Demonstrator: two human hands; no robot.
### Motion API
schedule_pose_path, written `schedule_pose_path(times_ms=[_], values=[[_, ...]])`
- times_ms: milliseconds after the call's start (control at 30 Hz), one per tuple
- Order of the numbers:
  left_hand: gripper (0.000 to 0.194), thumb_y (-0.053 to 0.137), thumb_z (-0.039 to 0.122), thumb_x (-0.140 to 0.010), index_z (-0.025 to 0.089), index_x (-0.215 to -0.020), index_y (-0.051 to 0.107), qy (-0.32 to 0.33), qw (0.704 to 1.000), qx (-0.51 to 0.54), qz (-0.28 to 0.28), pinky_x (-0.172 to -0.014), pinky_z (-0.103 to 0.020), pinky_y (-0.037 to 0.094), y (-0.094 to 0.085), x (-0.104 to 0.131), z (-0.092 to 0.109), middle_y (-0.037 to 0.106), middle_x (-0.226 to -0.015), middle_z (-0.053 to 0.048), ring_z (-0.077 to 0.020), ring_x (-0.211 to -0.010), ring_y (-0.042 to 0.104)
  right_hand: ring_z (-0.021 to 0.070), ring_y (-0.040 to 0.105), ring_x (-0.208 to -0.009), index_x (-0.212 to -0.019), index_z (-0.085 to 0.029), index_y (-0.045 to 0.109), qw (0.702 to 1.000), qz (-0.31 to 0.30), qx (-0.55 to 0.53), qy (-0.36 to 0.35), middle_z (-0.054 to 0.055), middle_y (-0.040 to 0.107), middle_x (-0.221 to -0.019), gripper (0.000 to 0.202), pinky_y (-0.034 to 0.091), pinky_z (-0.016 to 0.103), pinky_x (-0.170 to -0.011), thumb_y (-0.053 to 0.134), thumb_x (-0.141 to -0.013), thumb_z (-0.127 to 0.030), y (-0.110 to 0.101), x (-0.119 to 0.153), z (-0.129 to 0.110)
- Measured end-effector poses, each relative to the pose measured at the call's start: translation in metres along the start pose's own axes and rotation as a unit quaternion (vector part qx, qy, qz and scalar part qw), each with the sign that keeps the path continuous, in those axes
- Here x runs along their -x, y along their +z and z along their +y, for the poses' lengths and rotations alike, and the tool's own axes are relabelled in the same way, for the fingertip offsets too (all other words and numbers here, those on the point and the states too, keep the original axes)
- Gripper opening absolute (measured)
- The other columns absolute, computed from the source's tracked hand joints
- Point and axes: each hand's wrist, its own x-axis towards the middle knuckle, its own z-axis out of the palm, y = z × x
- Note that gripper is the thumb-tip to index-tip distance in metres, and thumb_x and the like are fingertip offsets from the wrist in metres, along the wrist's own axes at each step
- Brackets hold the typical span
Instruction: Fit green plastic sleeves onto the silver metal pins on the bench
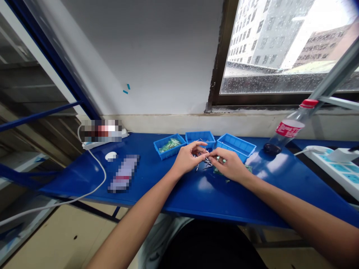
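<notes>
My left hand and my right hand meet above the blue table, their fingertips nearly touching. Each is closed in a pinch, and whatever lies between the fingertips is too small to make out. Below them is a loose pile of thin silvery metal pins, partly hidden by the fingers. Small green pieces lie under and beside my right hand, mostly covered by it. Just behind my hands stand a blue bin with a few metal pieces visible, and another blue bin to its right.
Green pieces fill part of the left blue bin. A blurred-out flat object and a white round item lie left on the blue table. A cable crosses there. Right are a tilted bottle and a power strip.
</notes>
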Motion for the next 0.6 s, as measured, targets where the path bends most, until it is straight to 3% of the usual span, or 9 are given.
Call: schedule_pose_path(times_ms=[367,600], values=[[0.036,0.085,0.034,-0.084,0.017,-0.110,0.066,-0.003,0.999,0.010,0.035,-0.074,-0.026,0.056,-0.0013,-0.0026,-0.0027,0.071,-0.085,-0.002,-0.0143,-0.078,0.069,0.0181,0.055,-0.061,-0.097,-0.023,0.075,1.000,0.006,0.001,0.004,0.005,0.071,-0.082,0.025,0.046,0.034,-0.059,0.061,-0.103,-0.044,0.0014,-0.0004,-0.0009],[0.044,0.087,0.036,-0.084,0.016,-0.118,0.068,-0.020,0.999,0.030,0.012,-0.077,-0.028,0.057,-0.0005,-0.0023,-0.0029,0.079,-0.095,-0.007,-0.0188,-0.085,0.075,0.0176,0.057,-0.060,-0.107,-0.024,0.077,0.998,-0.019,-0.044,0.037,0.006,0.075,-0.091,0.030,0.048,0.033,-0.054,0.060,-0.104,-0.048,0.0006,-0.0011,-0.0033]])
